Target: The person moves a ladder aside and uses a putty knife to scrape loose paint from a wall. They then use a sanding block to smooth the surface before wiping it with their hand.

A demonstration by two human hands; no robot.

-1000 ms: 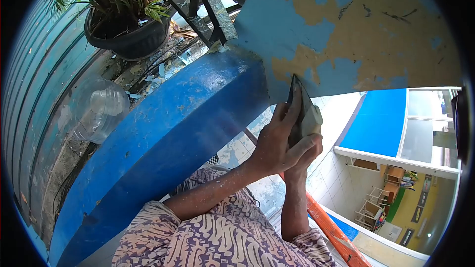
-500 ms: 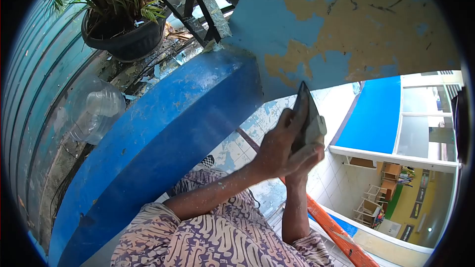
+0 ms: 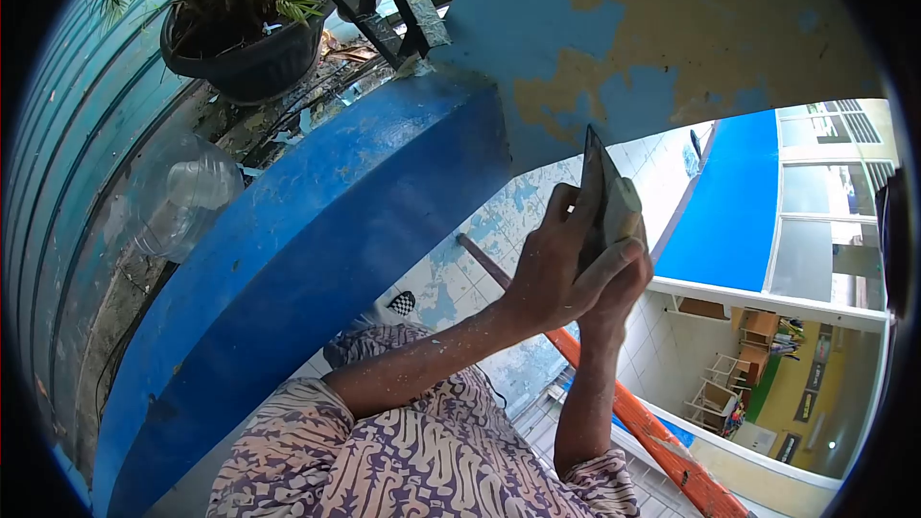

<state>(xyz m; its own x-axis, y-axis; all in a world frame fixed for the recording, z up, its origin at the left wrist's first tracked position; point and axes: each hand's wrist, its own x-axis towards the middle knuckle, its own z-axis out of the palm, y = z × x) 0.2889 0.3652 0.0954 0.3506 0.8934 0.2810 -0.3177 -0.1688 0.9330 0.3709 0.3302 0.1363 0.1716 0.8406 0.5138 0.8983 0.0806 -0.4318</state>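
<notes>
My left hand [image 3: 542,273] and my right hand [image 3: 624,278] are closed together around a paint scraper [image 3: 600,197] with a dark, pointed-looking blade and a pale part by the fingers. Its tip points up and overlaps the lower edge of a wall [image 3: 652,101], where light blue paint has flaked off to bare tan patches. The fingers hide much of the tool's handle end. Left of the hands runs a thick, curved blue ledge [image 3: 336,192] with a scuffed top, meeting the wall at a corner.
A potted plant [image 3: 249,62] and a clear plastic bottle [image 3: 187,197] stand beyond the ledge. A metal frame [image 3: 389,10] leans near the corner. Below me an orange beam [image 3: 652,441] crosses over a tiled floor [image 3: 436,297] strewn with paint flakes. Windows show a room on the right.
Both hands have moved up and a little right with the scraper, its tip now higher against the wall. The view has shifted slightly.
</notes>
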